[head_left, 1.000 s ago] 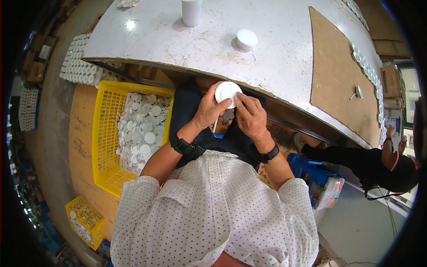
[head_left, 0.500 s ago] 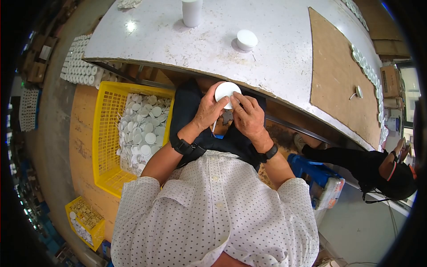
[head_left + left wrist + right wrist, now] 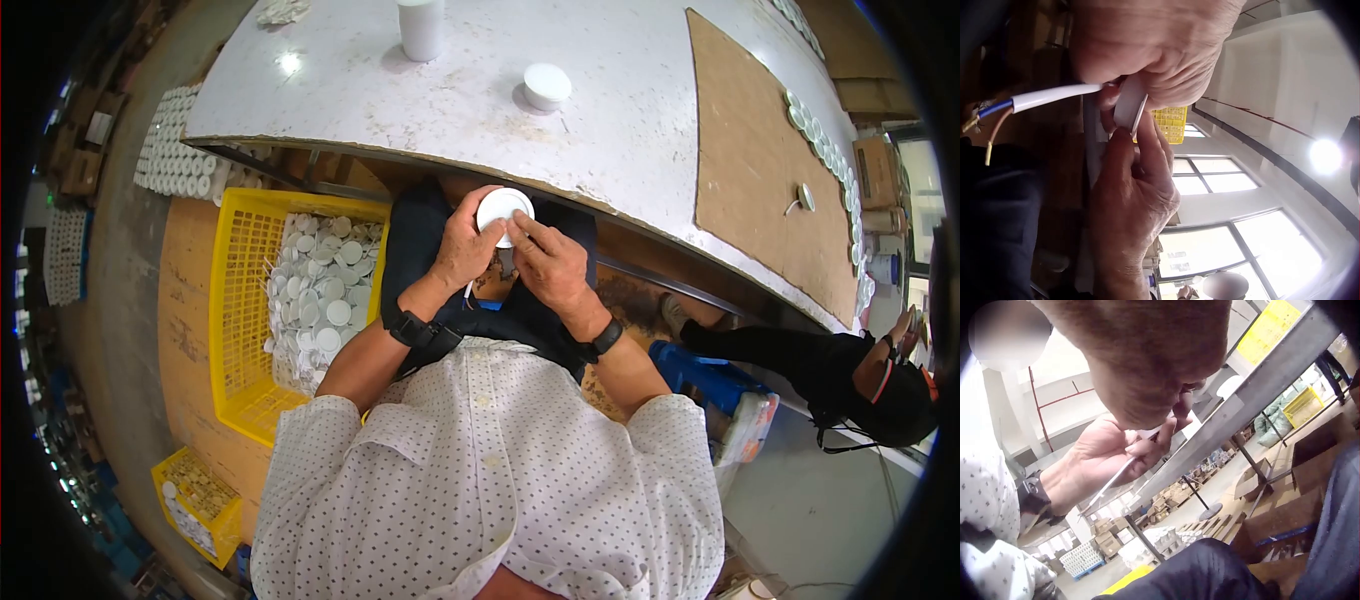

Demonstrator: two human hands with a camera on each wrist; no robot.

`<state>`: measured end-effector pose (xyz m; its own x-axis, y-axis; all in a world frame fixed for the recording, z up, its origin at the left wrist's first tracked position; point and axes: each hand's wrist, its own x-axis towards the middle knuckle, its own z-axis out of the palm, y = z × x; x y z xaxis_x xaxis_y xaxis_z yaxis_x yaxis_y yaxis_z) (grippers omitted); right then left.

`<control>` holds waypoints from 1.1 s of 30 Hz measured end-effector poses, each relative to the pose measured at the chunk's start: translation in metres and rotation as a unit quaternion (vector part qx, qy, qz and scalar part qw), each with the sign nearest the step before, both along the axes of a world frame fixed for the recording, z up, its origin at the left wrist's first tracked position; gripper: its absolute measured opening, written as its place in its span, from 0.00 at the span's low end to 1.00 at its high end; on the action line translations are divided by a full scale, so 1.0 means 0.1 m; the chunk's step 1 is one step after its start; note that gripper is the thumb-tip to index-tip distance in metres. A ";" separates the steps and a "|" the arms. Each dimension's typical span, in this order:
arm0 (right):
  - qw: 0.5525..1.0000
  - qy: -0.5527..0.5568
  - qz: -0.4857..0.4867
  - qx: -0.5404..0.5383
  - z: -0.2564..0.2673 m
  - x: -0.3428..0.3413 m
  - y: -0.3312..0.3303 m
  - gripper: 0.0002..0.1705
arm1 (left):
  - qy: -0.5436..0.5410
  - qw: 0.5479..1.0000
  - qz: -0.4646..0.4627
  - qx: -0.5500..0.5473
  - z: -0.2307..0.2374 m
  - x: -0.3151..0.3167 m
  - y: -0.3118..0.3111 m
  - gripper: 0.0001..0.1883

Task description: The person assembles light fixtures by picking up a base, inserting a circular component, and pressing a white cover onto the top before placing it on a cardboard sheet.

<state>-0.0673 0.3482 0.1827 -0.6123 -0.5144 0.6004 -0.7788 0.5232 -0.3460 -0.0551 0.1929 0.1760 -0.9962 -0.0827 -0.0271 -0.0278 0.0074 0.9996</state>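
Note:
A round white light fitting (image 3: 490, 212) is held over the lap, just off the table's front edge. My left hand (image 3: 458, 248) grips it from the side, with the thumb on its face. The right hand (image 3: 553, 268) has its fingertips on the face near the rim; in the left wrist view its thumb and fingers pinch the thin edge of the disc (image 3: 1139, 115). From the back runs a white cable (image 3: 1054, 97) ending in a bare-tipped blue wire (image 3: 994, 107) and brown wire (image 3: 999, 128). My left palm hides part of the fitting's body.
A yellow basket (image 3: 228, 330) full of white discs stands at left, a smaller yellow crate (image 3: 228, 525) below it. On the white table (image 3: 340, 90) are a white cup (image 3: 420, 28), a round tub (image 3: 547, 87) and a brown board (image 3: 745, 150) edged with discs. Another person (image 3: 800, 365) is at right.
The fitting's face looked plain half a second ago; a raised ring shows on it now. My right fingers have shifted across the face, and both hands sit slightly further left.

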 end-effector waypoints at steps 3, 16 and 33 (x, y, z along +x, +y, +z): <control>0.999 -0.042 0.009 -0.019 0.09 0.02 -0.02 0.23 | -0.017 0.999 -0.003 -0.028 -0.05 -0.03 -0.02 0.19; 0.767 -0.123 -0.623 0.093 0.25 -1.62 3.23 0.20 | -0.208 0.931 0.278 -0.115 -1.41 0.57 -1.99 0.26; 0.696 -0.214 -0.676 0.113 0.11 -1.62 3.91 0.17 | -0.270 0.825 0.219 -0.445 -1.96 1.97 -3.19 0.13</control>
